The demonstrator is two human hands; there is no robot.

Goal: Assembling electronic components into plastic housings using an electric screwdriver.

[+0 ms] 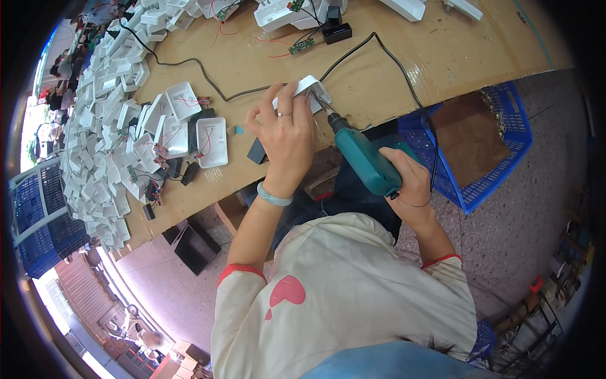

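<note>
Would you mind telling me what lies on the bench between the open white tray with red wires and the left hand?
In the head view, a small blue piece and a dark flat block lie on the bench there.

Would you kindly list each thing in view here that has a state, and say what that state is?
left hand: closed around the white housing, pinning it at the table edge
white housing: held, open side toward the driver
right hand: gripping the teal electric screwdriver
teal electric screwdriver: corded, tip in the housing
white tray shell: lying open, red wires inside
blue crate: on the floor, brown sheet inside
</note>
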